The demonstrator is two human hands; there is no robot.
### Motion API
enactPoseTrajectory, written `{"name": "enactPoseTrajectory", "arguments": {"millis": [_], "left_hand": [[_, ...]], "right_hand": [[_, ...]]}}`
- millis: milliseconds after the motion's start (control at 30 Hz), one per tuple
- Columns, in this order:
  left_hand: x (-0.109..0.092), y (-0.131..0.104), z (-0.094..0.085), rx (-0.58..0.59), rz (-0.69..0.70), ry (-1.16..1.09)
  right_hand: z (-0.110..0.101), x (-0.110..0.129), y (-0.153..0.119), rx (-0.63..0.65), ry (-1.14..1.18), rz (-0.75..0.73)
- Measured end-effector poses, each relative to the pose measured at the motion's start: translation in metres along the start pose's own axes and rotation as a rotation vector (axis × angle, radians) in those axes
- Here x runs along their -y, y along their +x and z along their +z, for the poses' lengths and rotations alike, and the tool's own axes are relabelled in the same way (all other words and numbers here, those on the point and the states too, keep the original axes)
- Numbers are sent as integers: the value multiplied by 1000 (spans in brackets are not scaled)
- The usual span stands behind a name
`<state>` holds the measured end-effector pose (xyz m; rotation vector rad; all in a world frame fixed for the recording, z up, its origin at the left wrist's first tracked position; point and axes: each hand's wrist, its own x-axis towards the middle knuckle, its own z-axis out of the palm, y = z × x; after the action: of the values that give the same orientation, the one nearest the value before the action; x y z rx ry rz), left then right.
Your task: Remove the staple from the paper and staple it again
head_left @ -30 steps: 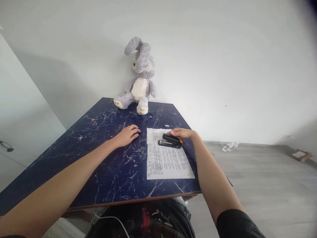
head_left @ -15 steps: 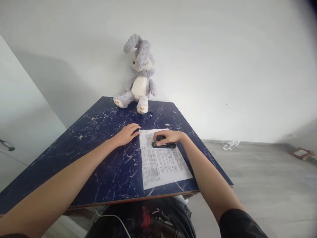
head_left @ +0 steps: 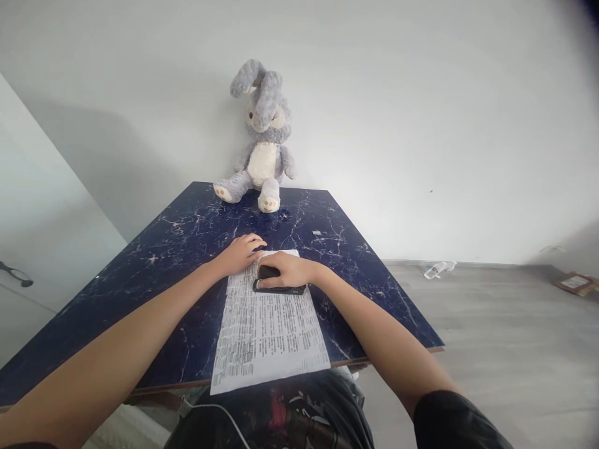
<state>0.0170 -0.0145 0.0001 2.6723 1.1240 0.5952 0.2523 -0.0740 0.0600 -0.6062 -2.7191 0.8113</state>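
A printed sheet of paper [head_left: 266,340] lies on the dark blue marbled table [head_left: 187,299], its lower end sticking out past the front edge. My right hand [head_left: 287,270] is wrapped round a black stapler [head_left: 294,290], which rests across the upper part of the sheet. Fingers extended, my left hand [head_left: 242,254] lies flat at the sheet's upper left corner, close to the stapler's front end. Part of the stapler is hidden under my right fingers.
A grey plush rabbit [head_left: 262,149] sits at the table's far end against the wall. Beyond my hands lies a small pale strip [head_left: 317,232]. A clear plastic item [head_left: 440,269] and a brown box [head_left: 575,284] are on the floor at right.
The paper and the stapler in my right hand have shifted left and towards me. The sheet's corner has come under my left hand, which has barely moved.
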Motion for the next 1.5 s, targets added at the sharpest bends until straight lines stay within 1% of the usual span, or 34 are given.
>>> {"name": "enactPoseTrajectory", "arguments": {"millis": [167, 300, 367, 433, 533, 600, 667, 700, 767, 800, 867, 933, 967, 1033, 1067, 1100, 1133, 1167, 1233, 1300, 1400, 1500], "left_hand": [[-2, -1, -1, -8, 26, -15], [-5, -2, -3, 9, 37, -18], [-7, -3, -4, 20, 22, -14], [-8, -3, -4, 25, 9, -14], [-9, -2, -4, 18, 5, -17], [-11, -1, -4, 16, 0, -14], [-12, 0, -5, 13, -14, -9], [-13, 0, -6, 9, -28, -17], [-13, -1, -9, -6, -65, -77], [-13, -1, -11, -19, -83, -125], [-10, -1, -14, -61, -100, -225], [-8, -2, -16, -106, -97, -306], [-7, -2, -16, -124, -93, -336], [-4, -2, -17, -152, -94, -376], [-4, -2, -17, -165, -96, -383], [-3, -2, -17, -179, -99, -379], [-3, -2, -17, -196, -104, -369], [-2, -2, -17, -212, -110, -357], [-2, -2, -16, -240, -120, -336], [-3, -1, -16, -265, -129, -323], [-3, -1, -15, -284, -135, -316], [-3, -1, -15, -308, -135, -325]], "right_hand": [[-6, -6, -4, -17, -51, 32], [-11, -10, -9, -97, -152, 125], [-14, -14, -12, -117, -146, 166], [-17, -18, -16, -98, -79, 173], [-20, -22, -20, -36, 37, 141], [-24, -24, -22, 3, 63, 125], [-29, -26, -26, 12, 77, 123], [-32, -28, -29, -5, 100, 136], [-40, -32, -36, -86, 207, 198], [-44, -34, -40, -152, 279, 242], [-53, -42, -49, -336, 390, 331], [-59, -52, -58, -523, 419, 404], [-62, -57, -63, -596, 413, 440], [-65, -69, -72, -675, 396, 525], [-67, -74, -76, -676, 378, 572], [-68, -78, -80, -648, 350, 608], [-70, -81, -84, -588, 315, 624], [-71, -83, -87, -499, 283, 613], [-75, -83, -91, -296, 241, 536], [-79, -78, -91, -152, 193, 442], [-83, -67, -88, -38, 63, 377], [-84, -59, -85, 13, -13, 395]]}}
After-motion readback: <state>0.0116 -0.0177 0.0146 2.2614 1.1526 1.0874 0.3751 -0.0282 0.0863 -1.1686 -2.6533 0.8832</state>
